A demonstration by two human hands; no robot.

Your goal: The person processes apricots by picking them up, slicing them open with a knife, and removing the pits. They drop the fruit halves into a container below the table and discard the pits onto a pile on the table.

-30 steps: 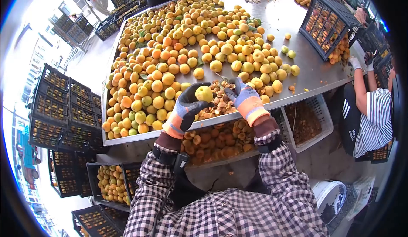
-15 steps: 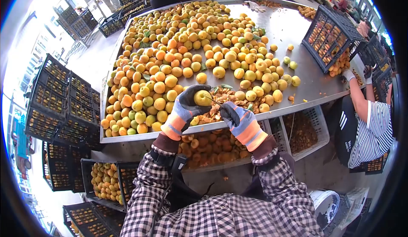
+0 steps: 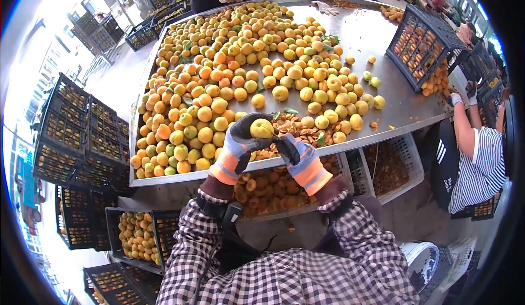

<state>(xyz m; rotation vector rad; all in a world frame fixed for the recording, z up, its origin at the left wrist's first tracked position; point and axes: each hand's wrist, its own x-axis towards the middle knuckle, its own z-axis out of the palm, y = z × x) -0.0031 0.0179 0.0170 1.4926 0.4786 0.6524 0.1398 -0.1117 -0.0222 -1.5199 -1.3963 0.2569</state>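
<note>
In the head view, the left hand [image 3: 239,146], in a grey and orange work glove, holds a round yellow-green apricot [image 3: 262,128] with its fingers [image 3: 252,120] curled over the top and pinching the fruit. The right hand [image 3: 299,157], in a blue-grey and orange work glove, sits just beside it, its fingers [image 3: 286,145] pressed together and touching the apricot's lower right side; whether they grip a tool cannot be told. Both hands hover at the near edge of the steel tabletop [image 3: 383,37]. Just behind the fingers lies a small heap of brown apricot pits [image 3: 298,125]. Beyond and to the left of the fingers spreads a broad pile of yellow and orange apricots [image 3: 235,70]. Below the fingers, under the tabletop edge, stands a crate of halved orange apricots [image 3: 273,187]. Well to the right of the fingers, a tilted black plastic crate [image 3: 424,40] rests on the tabletop, and a person in a striped shirt [image 3: 481,163] stands at the right end.
</note>
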